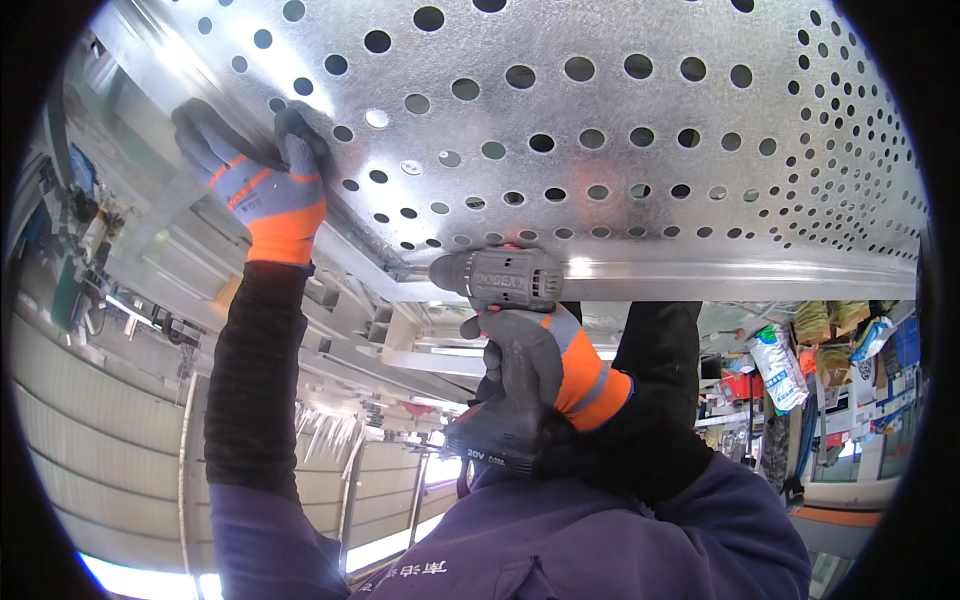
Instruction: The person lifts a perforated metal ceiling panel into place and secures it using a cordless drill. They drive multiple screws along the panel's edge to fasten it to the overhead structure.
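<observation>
A large perforated metal sheet (pixel 620 105) with a folded edge fills the upper part of the view. My left hand (pixel 265 185), in a grey and orange glove, grips the sheet's folded left edge, thumb on the holed face and fingers on the outer side. My right hand (pixel 540 355), gloved alike, is wrapped round the handle of a dark cordless drill (pixel 510 278) with a battery (pixel 490 440) at its base. The drill lies sideways along the sheet's near edge. Its bit (pixel 408 271) points left and reaches the frame corner; the exact tip contact is too small to tell.
Metal profiles and framing (pixel 370 325) lie below and left of the sheet. On the right stand shelves with a white bag (pixel 777 365), tan packages (pixel 830 320) and a red box (pixel 740 386). A ribbed wall (pixel 110 450) shows at lower left.
</observation>
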Demonstrator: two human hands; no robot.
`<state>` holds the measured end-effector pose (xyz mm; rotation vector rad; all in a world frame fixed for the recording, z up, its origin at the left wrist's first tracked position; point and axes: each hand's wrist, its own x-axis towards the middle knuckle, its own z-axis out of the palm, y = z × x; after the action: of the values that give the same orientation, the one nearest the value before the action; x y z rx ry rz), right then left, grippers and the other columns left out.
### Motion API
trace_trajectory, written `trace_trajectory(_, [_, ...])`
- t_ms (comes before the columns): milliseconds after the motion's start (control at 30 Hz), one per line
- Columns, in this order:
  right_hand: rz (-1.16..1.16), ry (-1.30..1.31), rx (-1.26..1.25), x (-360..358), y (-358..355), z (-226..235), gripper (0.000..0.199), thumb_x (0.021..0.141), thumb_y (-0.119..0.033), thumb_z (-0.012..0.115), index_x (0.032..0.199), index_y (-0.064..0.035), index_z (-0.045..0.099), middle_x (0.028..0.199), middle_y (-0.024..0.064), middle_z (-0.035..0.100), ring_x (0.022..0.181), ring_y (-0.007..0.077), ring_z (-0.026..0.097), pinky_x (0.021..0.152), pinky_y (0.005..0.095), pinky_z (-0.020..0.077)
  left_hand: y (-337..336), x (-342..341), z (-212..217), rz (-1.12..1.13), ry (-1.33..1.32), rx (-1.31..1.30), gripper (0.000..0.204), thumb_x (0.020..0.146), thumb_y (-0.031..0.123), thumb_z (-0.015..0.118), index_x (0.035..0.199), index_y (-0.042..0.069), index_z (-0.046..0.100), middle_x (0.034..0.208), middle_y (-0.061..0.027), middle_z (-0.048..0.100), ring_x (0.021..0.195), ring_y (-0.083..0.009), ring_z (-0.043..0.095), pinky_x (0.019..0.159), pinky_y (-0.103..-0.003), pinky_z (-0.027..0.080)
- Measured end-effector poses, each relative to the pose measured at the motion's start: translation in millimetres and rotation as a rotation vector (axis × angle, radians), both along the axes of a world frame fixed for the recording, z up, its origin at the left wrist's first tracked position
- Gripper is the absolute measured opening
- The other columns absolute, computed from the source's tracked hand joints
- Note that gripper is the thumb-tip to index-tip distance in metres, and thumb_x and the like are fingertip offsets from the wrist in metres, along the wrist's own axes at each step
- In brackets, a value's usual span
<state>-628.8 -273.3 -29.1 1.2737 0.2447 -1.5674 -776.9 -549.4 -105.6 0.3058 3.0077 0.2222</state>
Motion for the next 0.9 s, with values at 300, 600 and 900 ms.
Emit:
trace_trajectory(300, [0.134, 0.131, 0.032, 9, -24, 0, 0.012, 0.085, -0.009, 0.071, 0.092, -0.0025, 0.064, 0.072, 0.0028, 0.060, 0.064, 0.0117, 0.060, 0.057, 0.0281, 0.0493, 1, 0, 2, -0.010, 0.004, -0.022, 0.094, 0.082, 0.031, 0.067, 0.152, -0.008, 0.020, 0.157, -0.0337, 0.017, 0.146, -0.0500, 0.016, 0.119, -0.056, 0.014])
trace_trajectory(600, [0.120, 0.160, 0.059, 18, -17, -20, 0.012, 0.080, -0.005, 0.071, 0.091, -0.0017, 0.066, 0.068, 0.0050, 0.062, 0.055, 0.0143, 0.059, 0.053, 0.0296, 0.0484, 8, 0, 4, -0.010, 0.013, -0.040, 0.084, 0.088, 0.023, 0.061, 0.152, -0.009, 0.019, 0.156, -0.0330, 0.018, 0.145, -0.0483, 0.020, 0.119, -0.053, 0.017])
trace_trajectory(900, [0.034, 0.174, 0.064, 13, 22, -3, 0.019, 0.084, -0.011, 0.071, 0.097, 0.0003, 0.064, 0.066, 0.0064, 0.061, 0.054, 0.0152, 0.057, 0.052, 0.0293, 0.0453, 1, -2, 3, -0.012, -0.021, 0.025, 0.091, 0.081, 0.024, 0.067, 0.151, -0.009, 0.019, 0.157, -0.0334, 0.013, 0.146, -0.0491, 0.015, 0.120, -0.054, 0.014])
